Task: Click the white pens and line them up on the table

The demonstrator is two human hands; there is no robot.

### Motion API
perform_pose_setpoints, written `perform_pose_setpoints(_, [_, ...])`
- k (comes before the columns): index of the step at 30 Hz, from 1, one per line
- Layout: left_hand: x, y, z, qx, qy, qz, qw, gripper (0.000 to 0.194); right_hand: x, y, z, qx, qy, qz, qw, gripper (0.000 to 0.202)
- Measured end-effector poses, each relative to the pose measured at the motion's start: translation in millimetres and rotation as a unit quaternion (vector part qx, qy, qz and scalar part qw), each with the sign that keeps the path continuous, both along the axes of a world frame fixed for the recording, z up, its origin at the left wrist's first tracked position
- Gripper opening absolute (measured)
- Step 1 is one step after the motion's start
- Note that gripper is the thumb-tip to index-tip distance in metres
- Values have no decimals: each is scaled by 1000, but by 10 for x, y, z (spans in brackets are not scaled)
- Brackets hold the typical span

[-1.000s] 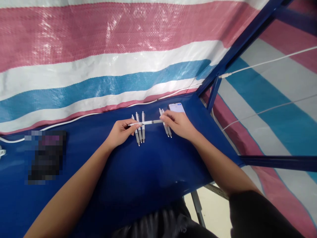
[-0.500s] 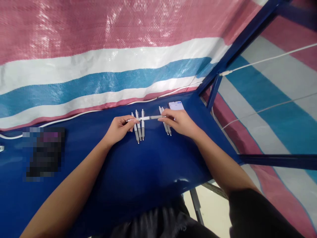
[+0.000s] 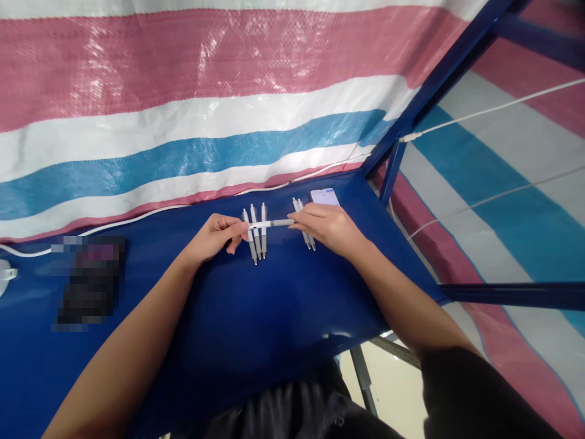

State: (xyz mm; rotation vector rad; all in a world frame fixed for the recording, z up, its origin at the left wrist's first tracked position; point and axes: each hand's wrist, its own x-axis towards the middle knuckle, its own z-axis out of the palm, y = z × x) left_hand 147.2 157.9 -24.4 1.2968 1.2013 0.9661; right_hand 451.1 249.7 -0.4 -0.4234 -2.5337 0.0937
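Observation:
A white pen with a grey grip [image 3: 273, 224] is held level between my two hands, above the blue table [image 3: 274, 305]. My left hand [image 3: 223, 233] pinches its white end between thumb and fingers. The grey tip end is in the closed fingers of my right hand [image 3: 322, 224]. Beneath the held pen, near my left hand, three similar pens [image 3: 256, 241] lie side by side, tips toward me. A pair of such pens [image 3: 311, 238] lies partly under my right hand.
Behind my right hand lies a phone [image 3: 325, 196] with a lit screen. A dark, pixelated object [image 3: 94, 280] is at the left. A white cable [image 3: 132, 216] runs along the table's back edge, before a striped sheet [image 3: 183, 152]. Blue metal bars [image 3: 393, 164] stand at the right.
My right hand has shifted slightly left, its fingers now closed over the pen's tip end. My left hand's fingers have slid outward, toward the pen's far left end. The camera view has moved slightly.

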Motion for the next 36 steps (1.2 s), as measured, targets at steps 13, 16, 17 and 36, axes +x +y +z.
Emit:
perform_pose_setpoints(13, [-24, 10, 158, -62, 1, -99, 993, 65, 38, -79, 132, 67, -29, -23, 997, 31])
perform_pose_setpoints(16, [-3, 4, 120, -15, 25, -77, 997, 60, 40, -68, 181, -31, -90, -17, 995, 47])
perform_pose_setpoints(17, [7, 0, 108, 1, 35, -70, 997, 57, 40, -60, 189, -69, -107, -16, 992, 50])
perform_pose_setpoints(36, [189, -87, -20, 120, 98, 95, 983, 40, -20, -40, 136, -317, -34, -48, 947, 65])
